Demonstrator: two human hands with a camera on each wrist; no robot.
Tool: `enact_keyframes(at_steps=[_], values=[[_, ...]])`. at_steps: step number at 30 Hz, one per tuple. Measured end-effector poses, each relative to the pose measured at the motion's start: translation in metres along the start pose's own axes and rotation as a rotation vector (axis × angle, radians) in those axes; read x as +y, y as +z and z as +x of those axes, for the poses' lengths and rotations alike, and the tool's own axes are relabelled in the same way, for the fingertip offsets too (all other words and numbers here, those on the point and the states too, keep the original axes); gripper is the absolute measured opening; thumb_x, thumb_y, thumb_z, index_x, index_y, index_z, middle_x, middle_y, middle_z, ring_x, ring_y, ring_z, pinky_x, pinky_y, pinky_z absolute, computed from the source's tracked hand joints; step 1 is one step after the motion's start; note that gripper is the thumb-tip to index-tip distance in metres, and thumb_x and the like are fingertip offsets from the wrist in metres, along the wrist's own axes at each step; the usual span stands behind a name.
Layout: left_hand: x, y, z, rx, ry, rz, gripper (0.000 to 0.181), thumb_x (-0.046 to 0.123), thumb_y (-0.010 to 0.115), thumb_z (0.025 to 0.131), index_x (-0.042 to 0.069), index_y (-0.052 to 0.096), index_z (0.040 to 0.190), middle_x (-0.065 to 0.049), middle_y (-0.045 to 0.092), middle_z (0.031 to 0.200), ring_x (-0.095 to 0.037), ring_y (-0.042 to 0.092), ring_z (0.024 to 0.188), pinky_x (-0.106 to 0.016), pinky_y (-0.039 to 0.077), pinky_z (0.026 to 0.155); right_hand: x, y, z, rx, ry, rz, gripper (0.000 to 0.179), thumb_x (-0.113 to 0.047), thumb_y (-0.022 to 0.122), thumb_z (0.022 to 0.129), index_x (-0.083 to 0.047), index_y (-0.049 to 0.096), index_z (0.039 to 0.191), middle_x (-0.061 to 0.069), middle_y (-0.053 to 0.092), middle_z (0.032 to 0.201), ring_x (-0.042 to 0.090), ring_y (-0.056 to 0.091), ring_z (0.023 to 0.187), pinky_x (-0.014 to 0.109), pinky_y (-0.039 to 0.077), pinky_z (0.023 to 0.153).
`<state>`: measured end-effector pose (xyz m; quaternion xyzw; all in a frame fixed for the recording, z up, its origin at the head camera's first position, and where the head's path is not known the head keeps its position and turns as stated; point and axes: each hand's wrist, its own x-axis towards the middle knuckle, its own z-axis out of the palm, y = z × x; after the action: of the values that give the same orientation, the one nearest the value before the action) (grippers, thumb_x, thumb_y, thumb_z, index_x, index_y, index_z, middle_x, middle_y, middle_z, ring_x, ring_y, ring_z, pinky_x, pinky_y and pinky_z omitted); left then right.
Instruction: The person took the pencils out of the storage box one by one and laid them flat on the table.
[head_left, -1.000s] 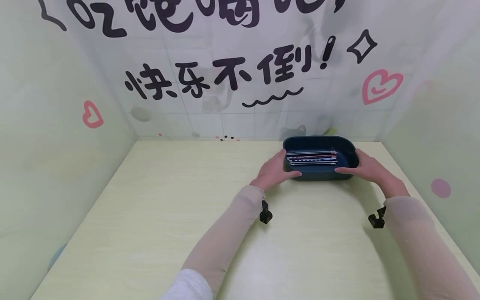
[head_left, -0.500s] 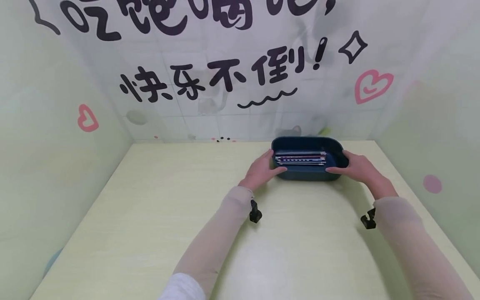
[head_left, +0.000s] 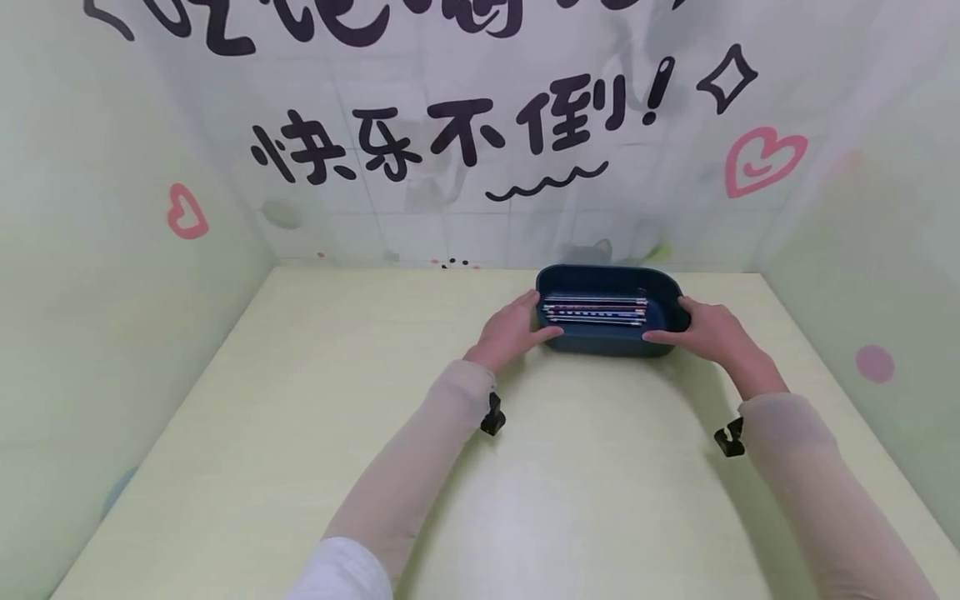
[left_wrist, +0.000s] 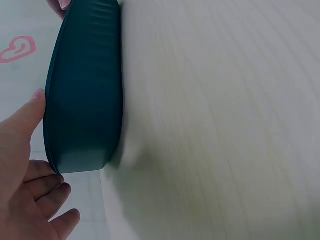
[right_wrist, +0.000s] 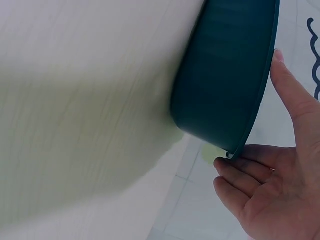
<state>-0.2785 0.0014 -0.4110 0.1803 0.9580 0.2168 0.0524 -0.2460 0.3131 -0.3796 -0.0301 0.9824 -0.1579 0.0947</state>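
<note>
A dark teal oblong plastic bin stands at the back of the table, right of centre. Several thin striped pencils lie lengthwise inside it. My left hand grips its left end, thumb over the front rim and fingers at the end wall. At the opposite end my right hand holds the rim in much the same way. Both wrist views show the bin's outer wall close up, and there the thumb of the right hand touches the rim. The pencils are hidden in both wrist views.
The pale wood-grain table stretches to the left and in front. Behind the bin rises a white printed backdrop with black lettering. Pale side walls bound the table, the right wall being the nearer to the bin.
The bin has slid a little to the left along the table, with both hands keeping hold of its ends. The pencils have travelled with it. The head view has also shifted slightly.
</note>
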Motion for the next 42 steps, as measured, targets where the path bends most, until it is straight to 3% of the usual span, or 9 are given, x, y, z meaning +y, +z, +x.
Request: enact_keyframes(at_steps=[8, 19, 23, 26, 37, 42], values=[[-0.006, -0.005, -0.016, 0.001, -0.013, 0.048, 0.088, 0.059, 0.058, 0.092, 0.009, 0.027, 0.157, -0.007, 0.025, 0.165, -0.024, 0.029, 0.151, -0.036, 0.04, 0.114, -0.014, 0.002, -0.007, 0.005, -0.03, -0.007, 0.113, -0.07, 0.063, 0.082, 0.012, 0.026, 0.15, 0.042, 0.036, 0.146, 0.056, 0.039, 0.132, 0.064, 0.037, 0.108], [-0.019, -0.021, -0.046, -0.002, -0.029, 0.136, 0.088, 0.062, 0.058, 0.091, 0.011, 0.029, 0.156, -0.005, 0.028, 0.164, -0.026, 0.034, 0.149, -0.037, 0.054, 0.095, -0.041, 0.009, -0.019, 0.015, -0.07, -0.043, 0.114, -0.073, 0.062, 0.081, 0.013, 0.03, 0.148, 0.039, 0.04, 0.145, 0.055, 0.042, 0.131, 0.063, 0.039, 0.107], [-0.025, -0.022, -0.06, -0.004, -0.027, 0.158, 0.088, 0.063, 0.058, 0.09, 0.01, 0.031, 0.155, -0.006, 0.03, 0.163, -0.028, 0.035, 0.148, -0.04, 0.045, 0.11, -0.05, 0.016, -0.026, 0.013, -0.076, -0.066, 0.114, -0.075, 0.061, 0.081, 0.013, 0.032, 0.147, 0.039, 0.042, 0.144, 0.056, 0.044, 0.129, 0.062, 0.041, 0.106], [-0.028, -0.022, -0.07, -0.008, -0.034, 0.189, 0.088, 0.064, 0.058, 0.09, 0.01, 0.033, 0.155, -0.007, 0.032, 0.163, -0.03, 0.036, 0.148, -0.042, 0.042, 0.112, -0.055, 0.021, -0.03, 0.022, -0.09, -0.079, 0.112, -0.074, 0.061, 0.081, 0.013, 0.034, 0.147, 0.038, 0.044, 0.143, 0.055, 0.046, 0.128, 0.061, 0.042, 0.105], [-0.022, -0.03, -0.1, -0.021, -0.055, 0.411, 0.086, 0.069, 0.054, 0.09, 0.006, 0.045, 0.148, -0.01, 0.043, 0.156, -0.039, 0.048, 0.137, -0.04, 0.057, 0.09, -0.067, 0.029, -0.04, 0.019, -0.134, -0.063, 0.111, -0.07, 0.065, 0.081, 0.011, 0.032, 0.149, 0.035, 0.042, 0.147, 0.054, 0.046, 0.13, 0.06, 0.042, 0.107], [-0.02, -0.03, -0.111, -0.003, -0.046, 0.416, 0.086, 0.068, 0.055, 0.09, 0.004, 0.047, 0.147, -0.012, 0.046, 0.153, -0.037, 0.05, 0.136, -0.041, 0.05, 0.104, -0.068, 0.031, -0.044, 0.021, -0.144, -0.069, 0.112, -0.071, 0.066, 0.079, 0.011, 0.033, 0.149, 0.034, 0.041, 0.148, 0.053, 0.048, 0.13, 0.059, 0.044, 0.105]])
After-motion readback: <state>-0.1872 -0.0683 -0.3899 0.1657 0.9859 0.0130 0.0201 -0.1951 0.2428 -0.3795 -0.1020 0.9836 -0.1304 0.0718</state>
